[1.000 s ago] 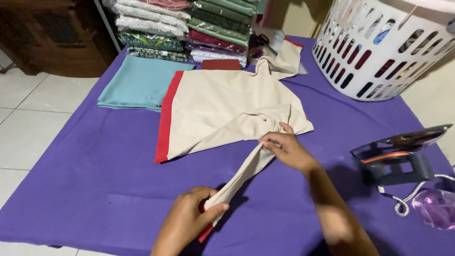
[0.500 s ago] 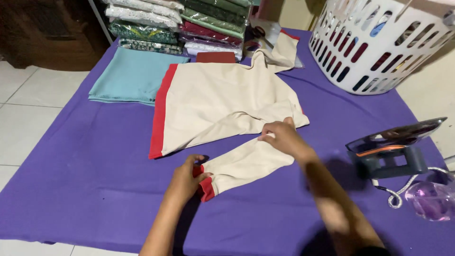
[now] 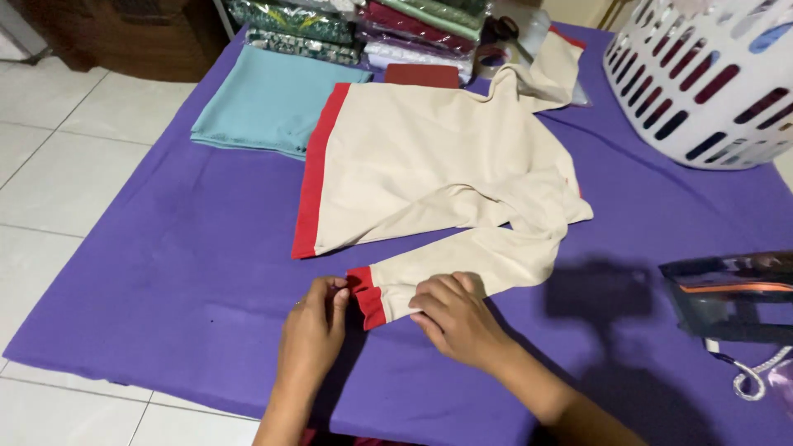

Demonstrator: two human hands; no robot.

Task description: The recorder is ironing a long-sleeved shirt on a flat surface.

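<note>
Cream shirt (image 3: 438, 165) with red trim lies flat at mid-blanket, hem toward the left edge, one sleeve (image 3: 462, 268) drawn along the near side. Left hand (image 3: 314, 330) pinches the red cuff (image 3: 365, 299) between narrowed fingers; right hand (image 3: 454, 318) presses flat, fingers spread, on the sleeve. Step in hand: smoothing the sleeve. Purple blanket (image 3: 165, 281) also carries an iron (image 3: 731, 293) at its right edge.
</note>
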